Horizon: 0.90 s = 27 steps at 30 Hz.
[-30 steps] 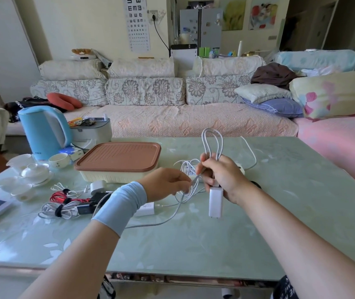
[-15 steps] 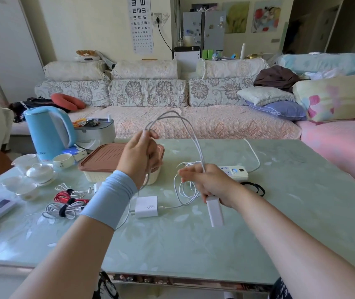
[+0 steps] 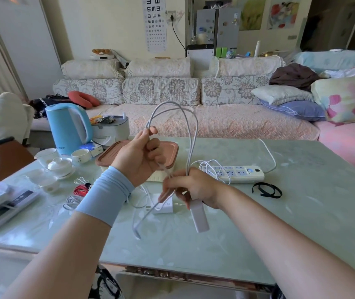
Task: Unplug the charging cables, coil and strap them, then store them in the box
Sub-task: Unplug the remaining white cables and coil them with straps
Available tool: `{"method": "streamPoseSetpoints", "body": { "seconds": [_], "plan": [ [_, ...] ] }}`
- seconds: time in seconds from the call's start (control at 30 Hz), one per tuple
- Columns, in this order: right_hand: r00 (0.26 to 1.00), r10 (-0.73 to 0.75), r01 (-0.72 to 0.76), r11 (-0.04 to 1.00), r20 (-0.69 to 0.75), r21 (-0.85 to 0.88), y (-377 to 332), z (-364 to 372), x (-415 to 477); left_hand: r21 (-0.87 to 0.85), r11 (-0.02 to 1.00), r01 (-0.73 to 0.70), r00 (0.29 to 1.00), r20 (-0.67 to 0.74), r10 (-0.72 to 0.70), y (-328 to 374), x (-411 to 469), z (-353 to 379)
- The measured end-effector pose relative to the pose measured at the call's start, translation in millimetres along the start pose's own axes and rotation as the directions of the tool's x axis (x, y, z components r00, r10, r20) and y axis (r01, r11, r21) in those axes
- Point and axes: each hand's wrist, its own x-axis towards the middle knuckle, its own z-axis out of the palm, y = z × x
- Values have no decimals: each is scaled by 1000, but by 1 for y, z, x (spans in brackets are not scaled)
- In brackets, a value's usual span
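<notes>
Head view. Item: thin white charging cable (image 3: 194,134), held above the pale green glass worktop (image 3: 301,216), just in front of the cream storage box with brown lid (image 3: 109,153).

Step in hand, as I read it: coiling.

The left hand (image 3: 141,160) has its fingers curled round one strand. The right hand (image 3: 194,186) has its fingers closed on the gathered turns and the white oblong charger block (image 3: 200,216).

The loop stands upright, apex up. The block's long axis hangs down toward me (slightly tilted).

Next I'd feed this loop into the right hand, then reach for the black strap (image 3: 266,190).

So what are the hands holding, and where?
One white cable: left hand pinches one end of its loop, right hand grips the other, by the charger.
</notes>
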Motion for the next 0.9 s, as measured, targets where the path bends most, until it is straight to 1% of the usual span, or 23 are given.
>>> {"method": "streamPoseSetpoints", "body": {
  "seconds": [0.07,0.17,0.23,0.33,0.4,0.47,0.53,0.63,0.67,0.7,0.73,0.77,0.8,0.83,0.87,0.9],
  "plan": [
    [998,36,-37,999,42,12,-4,-3,1,86,996,-11,1000,-25,13,9,-3,-10],
    [981,135,-126,990,140,-69,-7,-3,1,195,980,-26,996,-79,42,21,-7,-16],
    [956,222,-202,973,193,-116,-5,-4,2,274,960,-56,983,-155,102,27,-9,-19],
    [903,344,-288,929,256,-230,1,-8,3,415,903,-115,919,-300,255,33,-9,-30],
    [895,338,-279,933,291,-226,4,-13,3,427,895,-130,875,-375,306,34,-7,-39],
    [920,263,-240,964,291,-114,6,-20,2,323,936,-139,858,-434,277,29,-4,-45],
    [945,183,-207,976,270,63,6,-25,1,120,985,-125,887,-431,165,23,-4,-47],
    [982,79,-137,923,171,358,3,-30,0,-152,988,-31,944,-329,-21,13,-6,-48],
    [990,53,-107,889,133,445,0,-31,1,-213,976,30,961,-264,-88,10,-6,-45],
    [995,29,-74,856,96,512,-3,-32,0,-214,970,118,971,-180,-158,7,-7,-39],
    [998,8,-40,832,60,554,-5,-34,0,-119,968,220,967,-106,-232,2,-8,-34],
    [1000,-6,-10,817,26,577,-7,-35,0,66,946,316,948,-45,-314,-3,-9,-27],
    [1000,-12,14,808,-6,589,-8,-36,1,291,878,379,918,1,-397,-9,-11,-21],
    [999,-10,29,800,-35,599,-9,-37,1,489,780,389,882,46,-469,-15,-14,-15],
    [998,2,37,796,-64,605,-8,-39,2,626,695,353,856,85,-511,-20,-16,-11],
    [996,20,40,798,-92,602,-7,-40,4,695,650,307,854,100,-510,-24,-17,-8]
  ]
}}
